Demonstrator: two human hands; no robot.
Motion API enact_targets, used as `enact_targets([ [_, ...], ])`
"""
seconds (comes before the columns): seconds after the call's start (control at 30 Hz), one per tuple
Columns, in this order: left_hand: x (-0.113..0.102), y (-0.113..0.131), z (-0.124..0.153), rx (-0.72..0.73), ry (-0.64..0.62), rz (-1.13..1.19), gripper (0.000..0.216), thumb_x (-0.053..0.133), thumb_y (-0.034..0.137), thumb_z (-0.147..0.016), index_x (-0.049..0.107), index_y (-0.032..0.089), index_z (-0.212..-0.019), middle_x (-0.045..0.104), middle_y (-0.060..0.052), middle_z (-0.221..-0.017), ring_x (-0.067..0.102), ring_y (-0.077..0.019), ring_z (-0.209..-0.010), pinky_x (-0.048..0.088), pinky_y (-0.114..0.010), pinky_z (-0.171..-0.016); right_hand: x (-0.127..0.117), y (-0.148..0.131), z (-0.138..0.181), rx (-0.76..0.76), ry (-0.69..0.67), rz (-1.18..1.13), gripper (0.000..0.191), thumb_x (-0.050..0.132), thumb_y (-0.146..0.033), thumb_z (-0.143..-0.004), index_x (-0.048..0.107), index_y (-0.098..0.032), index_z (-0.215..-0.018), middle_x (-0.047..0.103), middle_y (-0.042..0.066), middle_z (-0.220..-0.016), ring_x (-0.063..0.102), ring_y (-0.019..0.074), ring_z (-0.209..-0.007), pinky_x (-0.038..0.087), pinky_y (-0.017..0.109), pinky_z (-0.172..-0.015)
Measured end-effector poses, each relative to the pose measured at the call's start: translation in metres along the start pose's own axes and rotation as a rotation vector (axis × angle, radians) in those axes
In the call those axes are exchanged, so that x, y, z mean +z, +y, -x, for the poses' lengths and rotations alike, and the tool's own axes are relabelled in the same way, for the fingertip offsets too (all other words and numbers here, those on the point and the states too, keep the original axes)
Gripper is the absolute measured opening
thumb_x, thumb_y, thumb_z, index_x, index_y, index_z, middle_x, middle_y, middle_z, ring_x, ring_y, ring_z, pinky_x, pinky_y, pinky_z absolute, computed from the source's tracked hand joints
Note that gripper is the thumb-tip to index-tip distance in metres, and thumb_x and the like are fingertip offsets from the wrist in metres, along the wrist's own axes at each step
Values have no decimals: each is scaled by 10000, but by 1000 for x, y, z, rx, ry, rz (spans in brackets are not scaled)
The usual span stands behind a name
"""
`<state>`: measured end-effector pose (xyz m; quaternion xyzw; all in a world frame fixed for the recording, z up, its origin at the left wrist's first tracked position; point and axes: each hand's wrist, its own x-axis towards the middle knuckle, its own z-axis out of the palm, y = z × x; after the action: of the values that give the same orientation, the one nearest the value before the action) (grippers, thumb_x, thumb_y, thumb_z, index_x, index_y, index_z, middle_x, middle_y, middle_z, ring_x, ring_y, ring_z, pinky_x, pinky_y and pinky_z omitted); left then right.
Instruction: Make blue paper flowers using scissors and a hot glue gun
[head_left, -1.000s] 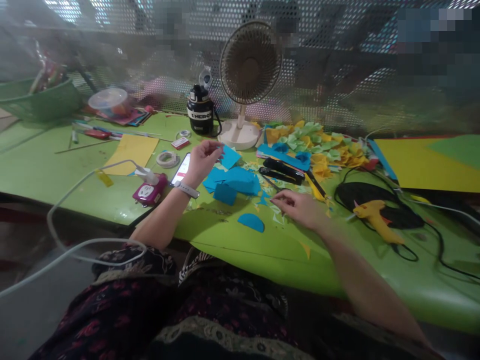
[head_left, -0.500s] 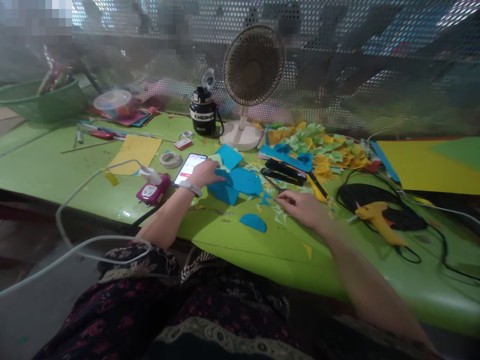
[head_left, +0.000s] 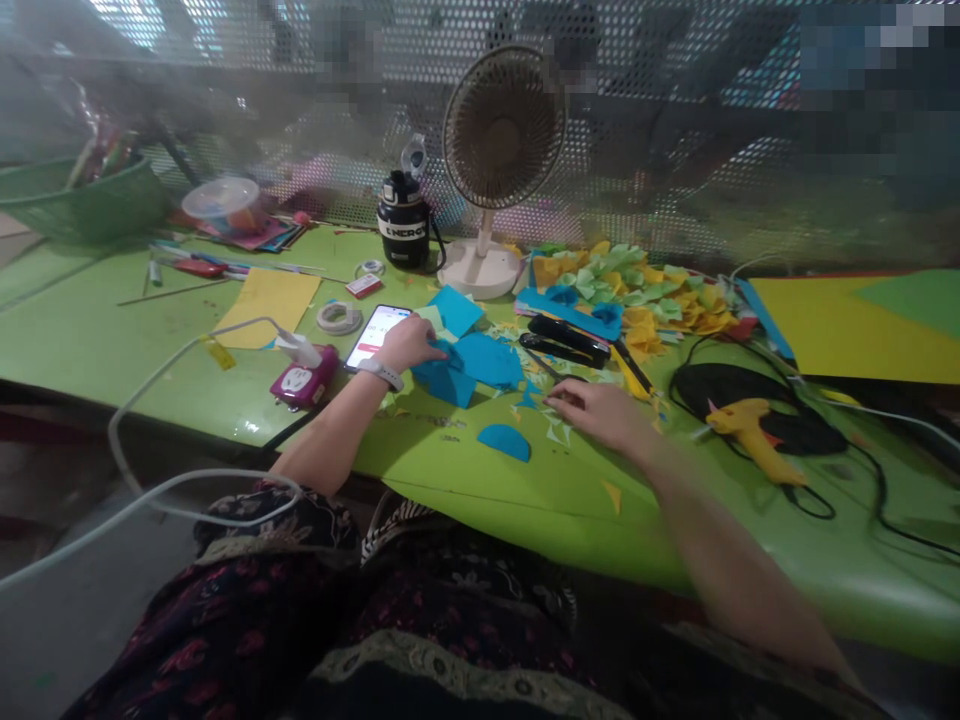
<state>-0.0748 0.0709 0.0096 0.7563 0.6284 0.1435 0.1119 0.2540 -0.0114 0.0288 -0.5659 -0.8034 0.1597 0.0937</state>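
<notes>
Blue paper (head_left: 453,387) meets the left hand (head_left: 409,344), a dark tool (head_left: 541,366) the right hand (head_left: 598,409), both curled, grips unclear, with open table (head_left: 540,500) toward the front edge.

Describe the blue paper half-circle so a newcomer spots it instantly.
On the green table, look at the near side, between the left hand and the right hand. There lies the blue half-circle, its straight side nearest the wearer. Unlike the blue paper heap behind it, it lies apart, its far edge rounded.
</notes>
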Motion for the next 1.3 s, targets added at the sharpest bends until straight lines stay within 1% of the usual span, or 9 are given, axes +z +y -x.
enact_targets([
  [0.17, 0, 1, 0, 6, -37, 45, 316, 804, 404, -701, 709, 167, -889, 684, -99, -901, 621, -254, -839, 462, -324, -710, 0, -1, 0, -6, -28, 11, 249, 591, -436, -897, 745, -249, -955, 773, 64, -859, 671, 223, -730, 395, 294, -609],
  [0.33, 0, 0, -1, -36, -8, 13, 436, 815, 461, -666, 698, 179, -978, 704, -107, -973, 631, -270, -889, 460, -324, -723, 0, 1, 0, -13, -40, -6, 263, 595, -455, -894, 741, -251, -973, 773, 65, -866, 670, 224, -725, 397, 296, -604],
  [0.47, -2, 0, 0, -35, -54, 11, 318, 778, 442, -710, 718, 178, -878, 714, -97, -893, 640, -268, -852, 454, -327, -701, -1, -1, 1, -4, -53, 11, 271, 587, -454, -905, 738, -245, -985, 773, 65, -884, 673, 224, -745, 398, 292, -608],
  [0.6, -3, 3, 1, -19, -49, 50, 276, 795, 398, -701, 710, 174, -839, 708, -87, -856, 637, -254, -816, 454, -316, -684, -1, -2, 1, -8, -65, 34, 263, 589, -437, -907, 736, -236, -993, 770, 59, -891, 678, 222, -766, 398, 288, -610],
  [0.67, -3, 3, 1, -16, -56, 39, 301, 790, 405, -707, 708, 170, -877, 710, -86, -896, 639, -248, -841, 464, -306, -700, -1, -1, 1, -23, -67, 38, 260, 588, -428, -909, 734, -234, -1002, 768, 59, -899, 681, 221, -779, 404, 287, -619],
  [0.77, -3, 3, 1, -31, -47, -29, 451, 776, 445, -719, 698, 154, -1055, 710, -108, -1051, 646, -264, -948, 481, -305, -750, 1, 1, 0, -49, -74, 45, 264, 575, -420, -919, 728, -229, -1018, 765, 63, -912, 680, 222, -793, 411, 291, -632],
  [0.83, -3, 3, 0, -48, -50, -75, 517, 763, 477, -730, 691, 136, -1112, 705, -129, -1105, 646, -282, -990, 484, -314, -766, 2, 3, 0, -61, -75, 54, 264, 573, -415, -921, 725, -222, -1016, 761, 67, -908, 676, 225, -792, 412, 295, -635],
  [1.07, -5, 3, 1, -36, -96, -35, 369, 755, 446, -755, 722, 145, -967, 727, -110, -988, 664, -274, -919, 480, -318, -724, 3, 3, -1, -94, -73, 44, 261, 576, -418, -920, 724, -215, -990, 748, 74, -878, 662, 214, -748, 410, 296, -625],
  [1.3, -10, 8, 4, -43, -109, 55, 516, 773, 393, -734, 656, 136, -1167, 739, -99, -988, 681, -269, -926, 499, -320, -782, 4, 6, -2, -115, -77, 39, 271, 582, -431, -914, 713, -204, -985, 738, 72, -861, 650, 210, -737, 401, 290, -612],
])
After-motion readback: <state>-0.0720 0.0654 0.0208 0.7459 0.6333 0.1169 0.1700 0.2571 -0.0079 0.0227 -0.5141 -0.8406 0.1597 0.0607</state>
